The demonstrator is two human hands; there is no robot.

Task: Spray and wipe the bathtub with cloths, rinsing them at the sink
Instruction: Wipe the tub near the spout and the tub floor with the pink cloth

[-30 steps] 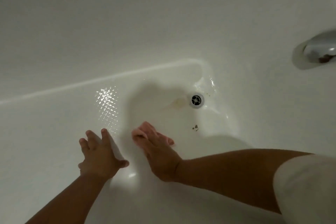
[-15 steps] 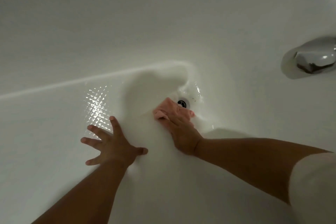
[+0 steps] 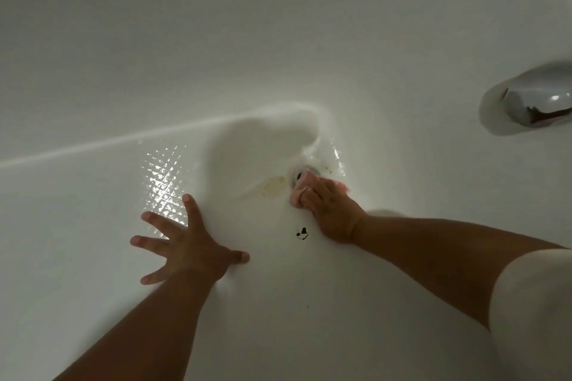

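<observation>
Head view: the right hand (image 3: pixel 331 210) gripped the pink cloth (image 3: pixel 301 193) against the bathtub (image 3: pixel 93 201) floor, touching the drain (image 3: pixel 305 171). The yellowish stain (image 3: pixel 272 187) lay just left of the cloth — nearer this hand than the left hand (image 3: pixel 188 247), which was splayed flat on the floor, holding nothing.

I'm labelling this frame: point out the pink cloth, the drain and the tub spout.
pink cloth (image 3: pixel 297 198): head view, bunched left edge.
drain (image 3: pixel 311 169): head view, metal rim above the cloth.
tub spout (image 3: pixel 538 99): head view, chrome top.
</observation>
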